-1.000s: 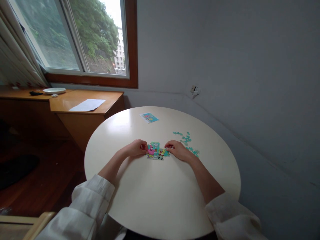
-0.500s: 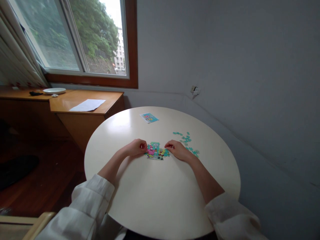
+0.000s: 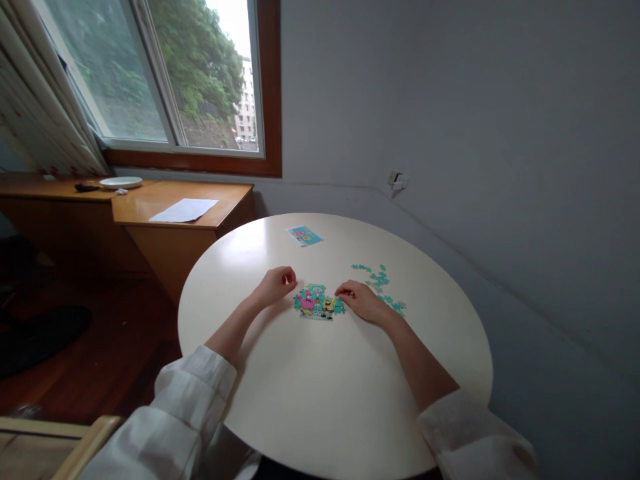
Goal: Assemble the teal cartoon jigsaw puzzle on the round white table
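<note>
A partly joined jigsaw puzzle with pink, yellow and teal cartoon figures lies flat on the round white table. Just off its upper left corner is my left hand, raised a little, fingers curled in and thumb near the index finger; I see nothing between them. My right hand is at the puzzle's upper right edge, thumb and fingers pinched together. Whatever those fingertips hold, if anything, is too small to make out. Loose teal puzzle pieces lie scattered beyond my right hand.
Near the table's far edge lies a small picture card with similar cartoon figures. A wooden desk at the back left carries white paper and a white plate. A chair stands at lower left.
My left hand has come away from the puzzle's left side, moving up and back. My right hand stays at the right edge. The view has shifted slightly left.
</note>
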`<state>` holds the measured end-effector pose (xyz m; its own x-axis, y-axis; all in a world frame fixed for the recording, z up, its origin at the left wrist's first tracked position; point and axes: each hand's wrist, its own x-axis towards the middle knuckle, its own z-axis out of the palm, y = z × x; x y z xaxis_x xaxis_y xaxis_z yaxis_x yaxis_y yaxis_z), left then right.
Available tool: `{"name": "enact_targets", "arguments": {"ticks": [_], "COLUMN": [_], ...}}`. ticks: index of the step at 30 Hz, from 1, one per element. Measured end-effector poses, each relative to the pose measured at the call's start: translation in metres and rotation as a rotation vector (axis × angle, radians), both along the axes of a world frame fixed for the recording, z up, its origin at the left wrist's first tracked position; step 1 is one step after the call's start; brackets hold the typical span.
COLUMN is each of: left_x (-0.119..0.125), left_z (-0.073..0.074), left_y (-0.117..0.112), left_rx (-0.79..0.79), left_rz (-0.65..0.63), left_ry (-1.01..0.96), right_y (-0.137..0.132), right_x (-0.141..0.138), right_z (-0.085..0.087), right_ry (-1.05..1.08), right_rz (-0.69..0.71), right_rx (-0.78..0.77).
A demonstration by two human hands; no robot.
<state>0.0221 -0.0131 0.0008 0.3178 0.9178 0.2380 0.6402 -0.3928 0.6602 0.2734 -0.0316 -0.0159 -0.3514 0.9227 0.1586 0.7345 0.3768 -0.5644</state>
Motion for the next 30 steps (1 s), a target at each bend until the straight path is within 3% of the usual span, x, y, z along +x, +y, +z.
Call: {"name": "enact_targets", "arguments": {"ticks": [6,15,24,30], "left_x": [0.0,0.002,0.004,0.005], "left_z": [0.001,-0.01,0.0,0.001], "left_y": [0.0,0.003,-0.004,-0.005], "left_rx": [-0.014,-0.101,-0.135,-0.14], "left_rz": [0.055,-0.011,-0.043,-0.035], "left_ry": [0.026,0.103,0.144,0.161], "right_y": [0.0,0.002,-0.001,0.001], "right_x": [0.0,0.001,-0.002,0.006], "right_z": [0.0,-0.003,0.002,0.005], "right_ry": [-0.015,-0.005,-0.02,0.084], "right_rz": [-0.004,0.002,-0.027,-0.086], "right_rx": [0.006,0.034,-0.001,0.067]}}
